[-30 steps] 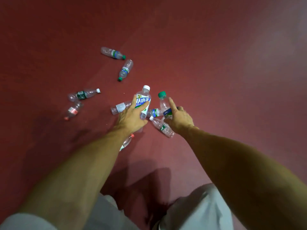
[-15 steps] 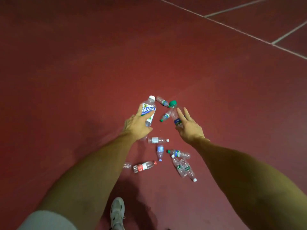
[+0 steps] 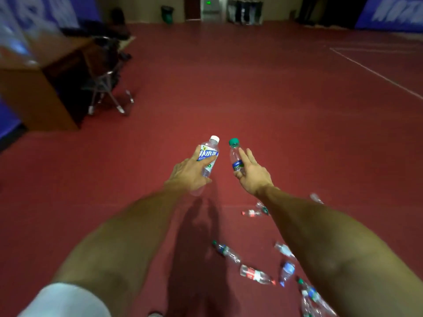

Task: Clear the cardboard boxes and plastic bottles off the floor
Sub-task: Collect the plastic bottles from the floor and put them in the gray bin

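Red sports floor is stretching away to a far wall, with white court lines running across its far right. Blue banners are hanging at the far right corner and a green bin is standing against the far wall. At far left a wooden desk is sitting with a metal-legged chair just beside it, both blurred. Both bare arms are reaching forward over the floor, and a white sleeve is showing at the near left. The left hand is gripping a white-capped bottle off the floor, cap pointing far and slightly right, with the fingers curling round its body and the thumb lying across the blue-and-white label. The right hand is holding a green-capped bottle close to upright, near the other bottle but apart from it. It is pinching the lower body at the dark label, while two fingers are stretching straight and slightly spread along the bottle's right side. More bottles are lying on the floor near and to the right. A red-labelled bottle is lying between a green-capped floor bottle and a blue-labelled bottle. A small red-labelled bottle is lying just left of the right forearm. A blurred cluster of bottles is lying at the near right edge.
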